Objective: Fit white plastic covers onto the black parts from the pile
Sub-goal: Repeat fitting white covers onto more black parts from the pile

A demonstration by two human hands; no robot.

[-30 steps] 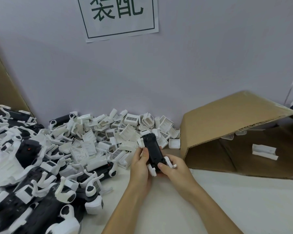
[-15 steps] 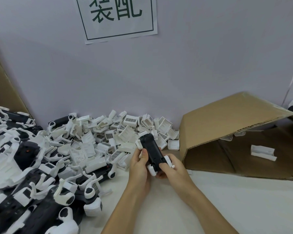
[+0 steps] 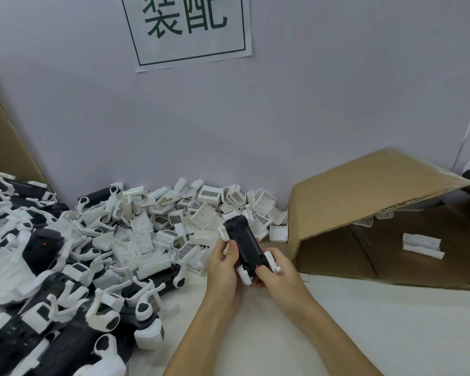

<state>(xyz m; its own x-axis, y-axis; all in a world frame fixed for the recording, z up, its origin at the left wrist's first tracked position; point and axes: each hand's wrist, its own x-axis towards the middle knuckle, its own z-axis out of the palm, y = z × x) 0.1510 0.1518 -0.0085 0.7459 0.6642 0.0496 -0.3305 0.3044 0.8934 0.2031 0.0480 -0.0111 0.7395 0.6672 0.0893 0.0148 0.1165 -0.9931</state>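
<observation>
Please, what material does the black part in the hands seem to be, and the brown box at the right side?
The black part looks like moulded plastic with a matte finish: even colour, crisp edges, only dull highlights. The brown box looks like corrugated cardboard, uncoated: its cut edge shows a wavy fluted layer, and the surface is flat brown without shine.

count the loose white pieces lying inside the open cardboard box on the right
1 plainly: a long white piece lying on the floor of the cardboard box. A few more white bits show along the back under the flap, too shadowed to count, and others may be hidden.
</observation>
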